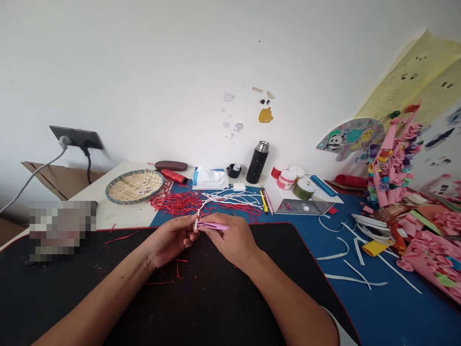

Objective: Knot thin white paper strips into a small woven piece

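The fingers of the left hand [175,240] were closed together on a small white cord [196,224], and the right hand [234,238] was clamped around a slim pink tool [218,226]. The tip of this tool was at the cord, but it was too small to tell whether it gripped it. Both hands were near each other, above the black mat [201,307], on which some red scraps [122,237] lay. Just behind the hands there was a tangle of red cords [176,204], with white strands [230,197] beside it. Farther back, a red spool [175,176] lay near the round woven tray [108,192], and a black bottle [257,166] stood by the wall [162,86].
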### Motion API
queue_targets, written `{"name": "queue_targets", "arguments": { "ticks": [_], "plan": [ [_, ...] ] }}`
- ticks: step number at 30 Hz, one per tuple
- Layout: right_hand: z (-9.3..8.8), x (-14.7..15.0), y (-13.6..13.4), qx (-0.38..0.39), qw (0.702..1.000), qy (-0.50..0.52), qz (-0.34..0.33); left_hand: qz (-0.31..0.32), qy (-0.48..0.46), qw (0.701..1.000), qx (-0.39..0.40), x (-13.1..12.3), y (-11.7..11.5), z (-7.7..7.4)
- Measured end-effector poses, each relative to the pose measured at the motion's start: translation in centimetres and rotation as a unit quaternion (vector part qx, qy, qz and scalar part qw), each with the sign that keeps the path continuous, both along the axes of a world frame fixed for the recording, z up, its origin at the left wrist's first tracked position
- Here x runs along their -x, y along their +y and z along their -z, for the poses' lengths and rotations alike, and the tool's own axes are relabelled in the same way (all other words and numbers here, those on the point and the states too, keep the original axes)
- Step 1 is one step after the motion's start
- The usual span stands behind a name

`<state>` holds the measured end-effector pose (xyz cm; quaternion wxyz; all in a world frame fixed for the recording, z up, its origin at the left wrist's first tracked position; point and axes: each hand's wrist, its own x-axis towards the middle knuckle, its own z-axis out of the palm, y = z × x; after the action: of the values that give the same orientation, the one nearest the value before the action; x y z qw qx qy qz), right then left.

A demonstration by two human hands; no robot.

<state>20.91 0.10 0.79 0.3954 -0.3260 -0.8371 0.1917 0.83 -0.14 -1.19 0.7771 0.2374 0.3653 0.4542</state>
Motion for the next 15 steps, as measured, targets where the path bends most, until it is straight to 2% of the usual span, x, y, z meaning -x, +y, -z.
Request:
{"name": "queue_targets", "arguments": {
  "ticks": [15],
  "plan": [
    [-0.05,-0.01,-0.05,0.007,1.0,0.018,-0.01,0.003,0.006,1.0,-0.006,0.01,-0.02,0.11]
  ]
}}
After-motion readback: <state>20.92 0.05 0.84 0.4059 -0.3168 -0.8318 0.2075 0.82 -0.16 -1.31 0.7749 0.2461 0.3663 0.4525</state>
